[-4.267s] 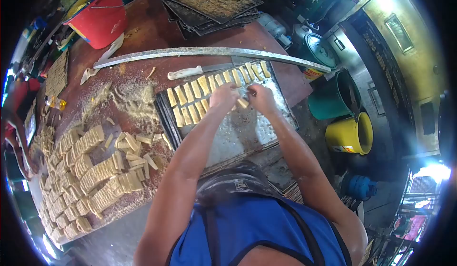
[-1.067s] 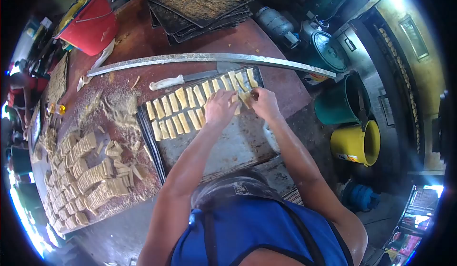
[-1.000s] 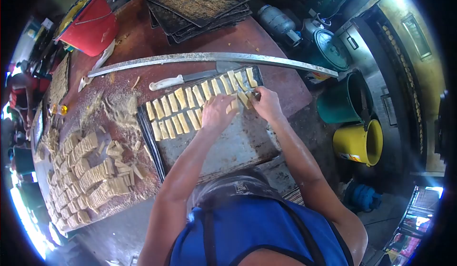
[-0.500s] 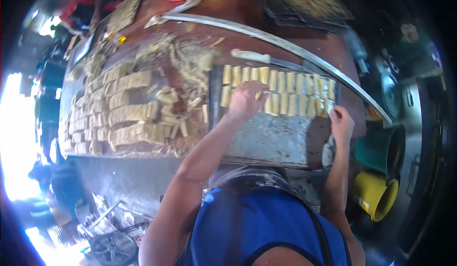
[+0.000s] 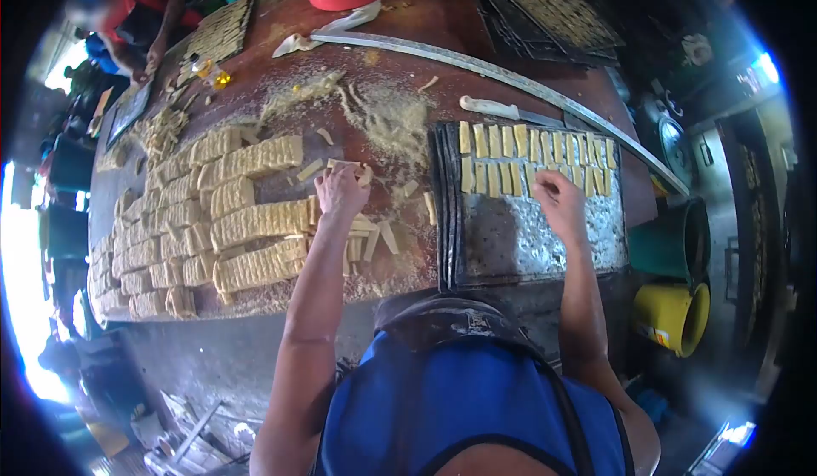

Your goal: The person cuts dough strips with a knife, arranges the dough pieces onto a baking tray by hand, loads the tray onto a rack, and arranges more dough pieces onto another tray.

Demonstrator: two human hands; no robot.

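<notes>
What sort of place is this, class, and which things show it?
Probably a bakery: what look like dough strips lie in rows on a metal tray, pale powder dusts the table, and more trays are stacked beyond.

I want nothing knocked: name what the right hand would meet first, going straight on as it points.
Probably the dough strips in the nearer row on the tray; how high the right hand hangs above them is unclear.

A single head-worn camera looks forward and down across the table (image 5: 434,12), close above.
</notes>
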